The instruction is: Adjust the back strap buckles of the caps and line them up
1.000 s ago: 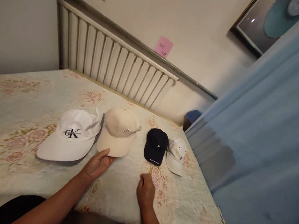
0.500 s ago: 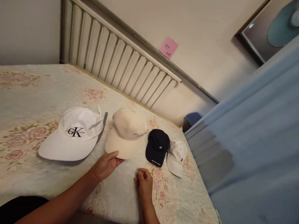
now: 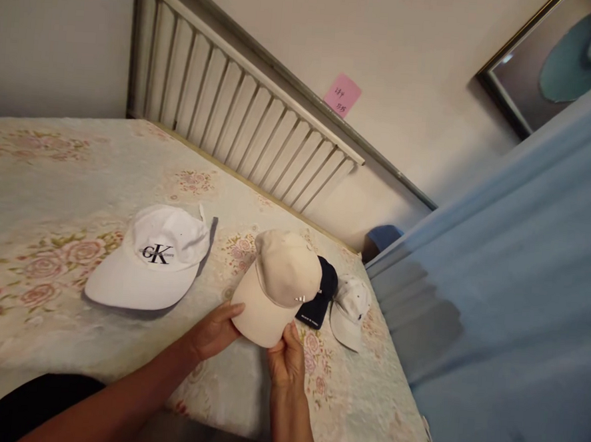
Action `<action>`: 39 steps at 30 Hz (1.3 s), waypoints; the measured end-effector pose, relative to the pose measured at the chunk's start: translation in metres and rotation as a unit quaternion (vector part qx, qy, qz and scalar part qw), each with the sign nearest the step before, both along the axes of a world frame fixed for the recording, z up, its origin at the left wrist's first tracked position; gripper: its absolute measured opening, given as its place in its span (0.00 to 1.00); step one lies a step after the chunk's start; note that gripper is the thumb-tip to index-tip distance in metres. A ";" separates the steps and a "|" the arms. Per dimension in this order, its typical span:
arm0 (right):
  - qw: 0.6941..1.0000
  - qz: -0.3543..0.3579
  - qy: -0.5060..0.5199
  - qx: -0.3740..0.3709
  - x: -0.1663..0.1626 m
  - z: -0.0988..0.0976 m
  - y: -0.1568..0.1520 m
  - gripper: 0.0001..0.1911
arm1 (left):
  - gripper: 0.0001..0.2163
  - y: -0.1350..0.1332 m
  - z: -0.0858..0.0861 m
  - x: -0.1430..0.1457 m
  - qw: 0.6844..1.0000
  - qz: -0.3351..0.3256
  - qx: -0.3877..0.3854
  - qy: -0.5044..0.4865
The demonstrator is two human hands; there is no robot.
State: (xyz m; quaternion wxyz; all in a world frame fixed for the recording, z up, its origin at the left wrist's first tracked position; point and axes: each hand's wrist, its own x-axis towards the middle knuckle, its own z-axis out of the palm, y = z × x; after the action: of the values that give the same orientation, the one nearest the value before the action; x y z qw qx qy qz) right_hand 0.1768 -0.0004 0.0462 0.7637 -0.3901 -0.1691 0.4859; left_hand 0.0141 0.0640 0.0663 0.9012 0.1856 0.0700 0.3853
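The left hand [image 3: 217, 329] and right hand [image 3: 287, 360] are gripping 2 sides of the beige cap [image 3: 277, 286], fingers closing on its brim, and holding it between the bed's [image 3: 117, 347] near and far edges.

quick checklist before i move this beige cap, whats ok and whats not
1. Left hand on the brim: ok, it pinches the left edge of the beige cap.
2. Right hand on the brim: ok, fingers are at its near right edge.
3. Clear view of the black cap: not ok, the beige cap partly covers it.
4. Beige and black caps apart: cannot tell, they overlap in this view.
5. Room beside the white lettered cap: ok, floral cover shows between.
6. Inside of the beige cap: cannot tell, hidden.
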 end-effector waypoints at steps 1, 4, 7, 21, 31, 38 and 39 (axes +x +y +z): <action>1.000 0.002 0.007 -0.007 0.001 -0.003 -0.005 0.15 | 0.18 0.003 0.002 -0.001 1.000 0.003 -0.011 0.000; 0.999 0.017 0.037 -0.034 0.001 -0.011 -0.021 0.14 | 0.17 0.009 0.006 -0.004 0.999 0.011 -0.029 0.020; 0.996 0.050 0.046 -0.055 -0.001 -0.015 -0.036 0.15 | 0.17 0.012 0.005 -0.005 0.999 0.012 -0.028 0.042; 0.993 0.024 0.088 -0.078 -0.010 -0.015 -0.052 0.11 | 0.13 0.012 -0.002 -0.003 0.997 -0.006 -0.068 0.042; 0.989 0.005 0.113 -0.094 -0.044 -0.007 -0.068 0.11 | 0.16 0.012 0.006 -0.010 0.993 0.017 -0.096 0.071; 0.979 0.153 0.106 -0.089 -0.076 0.000 -0.086 0.28 | 0.18 0.011 0.004 -0.009 0.994 0.046 -0.076 0.061; 0.979 0.167 0.087 -0.073 -0.079 0.001 -0.086 0.30 | 0.18 0.010 0.003 -0.008 0.995 0.053 -0.071 0.054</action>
State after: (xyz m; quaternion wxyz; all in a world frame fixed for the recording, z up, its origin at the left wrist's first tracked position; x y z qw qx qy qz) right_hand 0.0978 -0.0861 0.0470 0.6526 -0.3676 -0.1290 0.6499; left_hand 0.0063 0.0738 0.0691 0.8855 0.1373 0.1558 0.4156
